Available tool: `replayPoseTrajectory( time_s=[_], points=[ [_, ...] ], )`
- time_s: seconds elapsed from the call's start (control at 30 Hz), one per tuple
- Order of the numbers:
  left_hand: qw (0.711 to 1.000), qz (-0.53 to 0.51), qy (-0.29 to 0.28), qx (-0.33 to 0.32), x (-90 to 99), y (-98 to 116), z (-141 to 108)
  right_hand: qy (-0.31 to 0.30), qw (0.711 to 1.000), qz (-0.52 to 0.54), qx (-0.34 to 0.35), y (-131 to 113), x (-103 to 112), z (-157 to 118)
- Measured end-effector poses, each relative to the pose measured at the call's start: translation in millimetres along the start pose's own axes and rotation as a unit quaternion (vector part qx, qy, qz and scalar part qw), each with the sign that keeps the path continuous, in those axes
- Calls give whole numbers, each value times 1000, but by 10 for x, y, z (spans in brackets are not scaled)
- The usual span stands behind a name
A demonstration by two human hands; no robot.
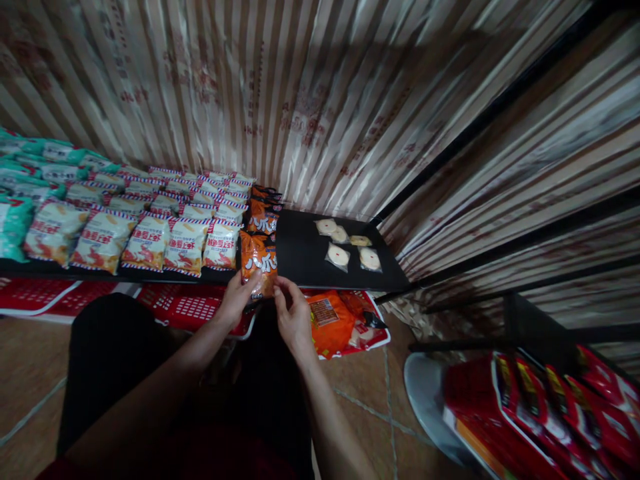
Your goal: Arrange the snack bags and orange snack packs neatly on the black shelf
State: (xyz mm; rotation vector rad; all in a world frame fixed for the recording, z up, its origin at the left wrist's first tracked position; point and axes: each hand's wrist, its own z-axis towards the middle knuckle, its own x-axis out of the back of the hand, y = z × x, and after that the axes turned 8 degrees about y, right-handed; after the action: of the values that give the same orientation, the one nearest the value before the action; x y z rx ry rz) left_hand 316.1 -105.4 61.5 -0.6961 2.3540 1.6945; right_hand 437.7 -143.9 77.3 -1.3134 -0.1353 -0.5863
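Both of my hands grip an orange snack bag [259, 257] at the front edge of the black shelf [300, 257]. My left hand [235, 300] pinches its lower left side, thumb on the front. At the lower right corner, my right hand [294, 312] has its thumb and fingers closed on the bag. Just behind it stand more orange bags [263, 217] of the same kind. Rows of white snack bags with striped edges [185, 243] fill the shelf to the left.
Teal bags [15, 227] stand at far left. Several small round wrapped snacks [339, 256] lie on the shelf's right part. Below are red baskets [175, 305] and a large orange package [330, 323]. Red packets [565, 407] stand lower right. A striped curtain [310, 100] hangs behind.
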Motion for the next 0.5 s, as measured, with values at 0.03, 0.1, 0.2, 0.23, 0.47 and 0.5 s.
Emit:
replayPoseTrajectory(
  time_s=[0.03, 0.1, 0.2, 0.23, 0.47, 0.5],
  points=[
    [1000, -4, 0, 10, -4, 18, -7, 8, 1000, -5, 2, 14, 6, 20],
    [1000, -11, -1, 24, -12, 49, -24, 17, 1000, -20, 5, 37, 20, 62],
    [999, -21, -8, 29, -17, 73, -38, 23, 999, -42, -1, 84, 31, 109],
    [999, -21, -11, 30, -15, 75, -38, 20, 999, -40, -9, 105, 30, 118],
    [999, 27, -21, 38, 38, 31, -5, -36, 994, 63, -87, 175, 27, 101],
    [998, 30, -22, 41, 41, 24, -1, -39, 993, 67, -89, 163, 36, 97]
  ],
)
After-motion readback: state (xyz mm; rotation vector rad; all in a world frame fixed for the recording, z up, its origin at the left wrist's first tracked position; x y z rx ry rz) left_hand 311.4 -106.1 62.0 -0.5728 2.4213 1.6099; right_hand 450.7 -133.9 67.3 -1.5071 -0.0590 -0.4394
